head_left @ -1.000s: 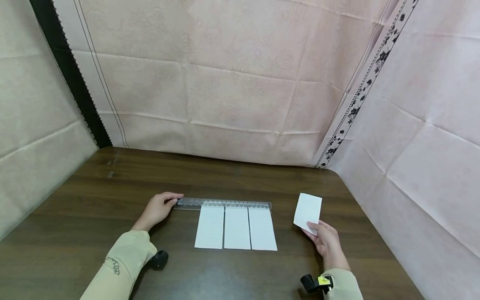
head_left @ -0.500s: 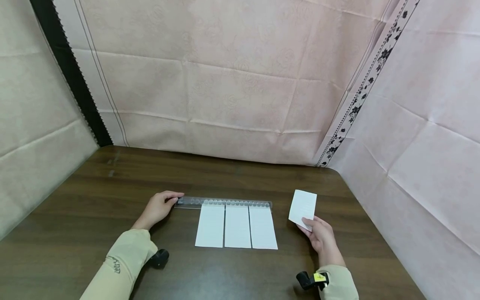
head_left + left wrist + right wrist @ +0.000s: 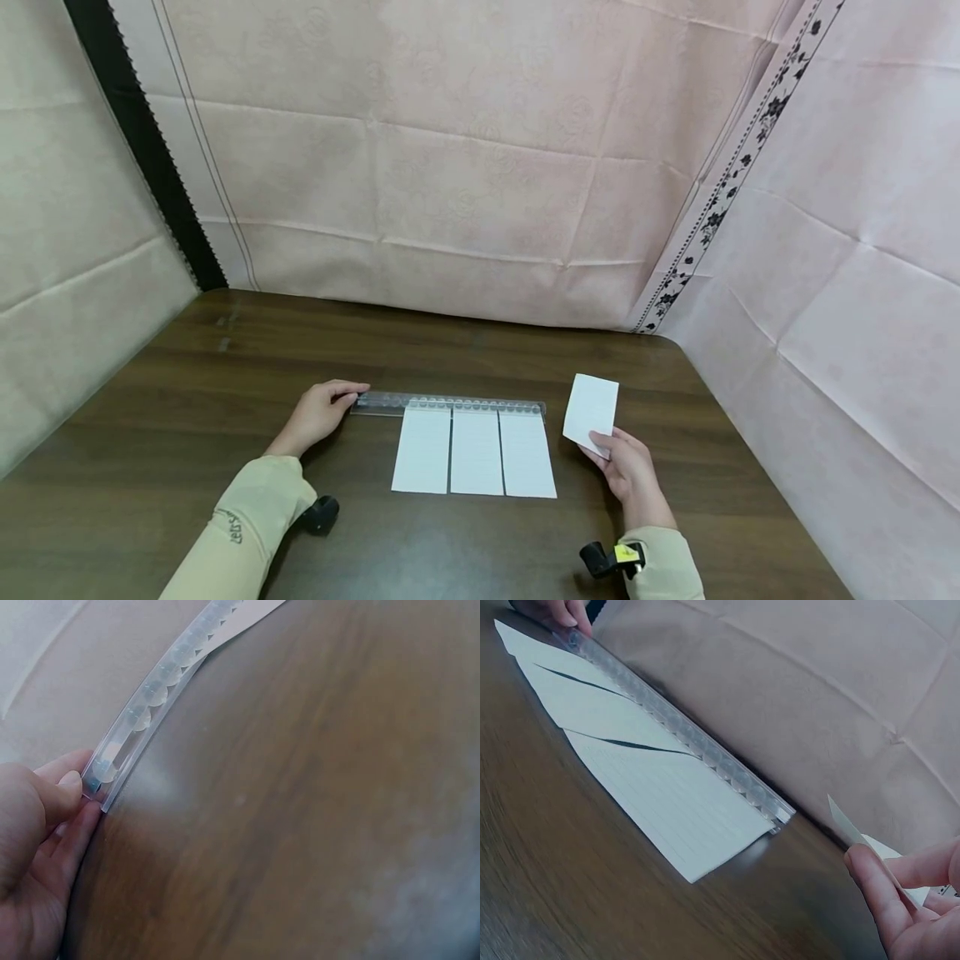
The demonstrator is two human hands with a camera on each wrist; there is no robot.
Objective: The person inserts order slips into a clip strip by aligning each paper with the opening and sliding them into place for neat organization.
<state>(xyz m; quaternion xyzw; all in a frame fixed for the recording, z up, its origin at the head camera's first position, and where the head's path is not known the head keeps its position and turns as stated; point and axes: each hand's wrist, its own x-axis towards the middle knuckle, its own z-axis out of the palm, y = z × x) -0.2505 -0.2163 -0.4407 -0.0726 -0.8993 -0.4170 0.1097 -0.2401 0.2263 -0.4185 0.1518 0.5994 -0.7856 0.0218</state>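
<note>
A clear plastic strip with a row of round, clear bumps (image 3: 382,403) lies across the table, and my left hand (image 3: 318,414) pinches its left end between thumb and fingers. Three white lined cards, a left one (image 3: 421,454), a middle one (image 3: 477,454) and a right one (image 3: 527,458), lie side by side with their top edges at the strip. To the right, my right hand (image 3: 626,468) pinches another white card (image 3: 592,408) by its lower corner, tilted and held above the table. In the right wrist view this held card (image 3: 847,821) appears nearly edge-on.
The brown wood-grain table (image 3: 450,550) extends around the cards. Pale cloth (image 3: 465,183) hangs behind it and on both sides. Black wrist cameras sit at my left cuff (image 3: 321,517) and right cuff (image 3: 600,560).
My right hand has moved left and slightly away from me with its card, closer to the row of cards. The left hand stays on the strip's end, and the three cards stay in place.
</note>
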